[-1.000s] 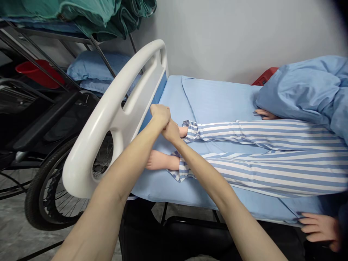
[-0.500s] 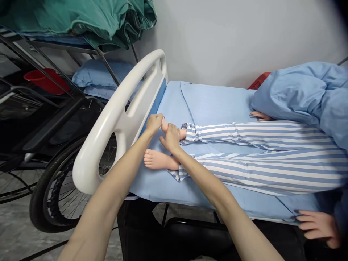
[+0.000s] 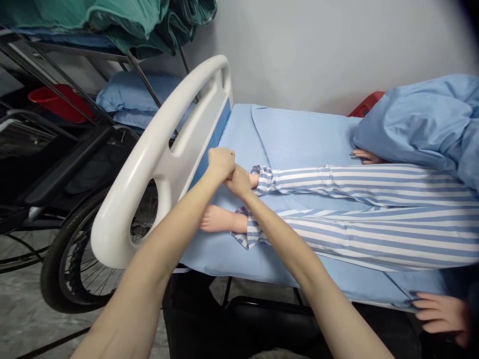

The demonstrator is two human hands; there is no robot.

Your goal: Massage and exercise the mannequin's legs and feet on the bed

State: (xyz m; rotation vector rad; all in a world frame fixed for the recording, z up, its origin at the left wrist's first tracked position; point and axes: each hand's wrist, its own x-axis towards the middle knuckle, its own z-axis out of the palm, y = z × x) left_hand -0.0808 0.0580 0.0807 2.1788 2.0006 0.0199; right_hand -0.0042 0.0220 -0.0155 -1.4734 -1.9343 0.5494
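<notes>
A figure that looks like a manikin lies on the bed in blue-and-white striped trousers (image 3: 355, 232). My left hand (image 3: 220, 162) is closed at the toe end of its far foot, fingers curled in. Right beside it, touching it, my right hand (image 3: 240, 181) is wrapped round the same foot nearer the ankle (image 3: 255, 180). Between them they hide nearly all of that foot. The near foot (image 3: 221, 219) rests bare on the blue sheet (image 3: 299, 134), toes toward the footboard, close to my forearms.
The white footboard (image 3: 149, 134) rises just left of my hands. Beyond it stand a wheelchair wheel (image 3: 67, 269), a red bucket (image 3: 62, 102) and a rack with green bedding (image 3: 123, 17). A blue quilt (image 3: 422, 119) is bunched at right. One manikin hand (image 3: 441, 314) hangs over the near bed edge.
My left hand has moved right and closed over the toes, now meeting my right hand. My right hand's fingers have curled tighter round the foot. The view has shifted slightly.
</notes>
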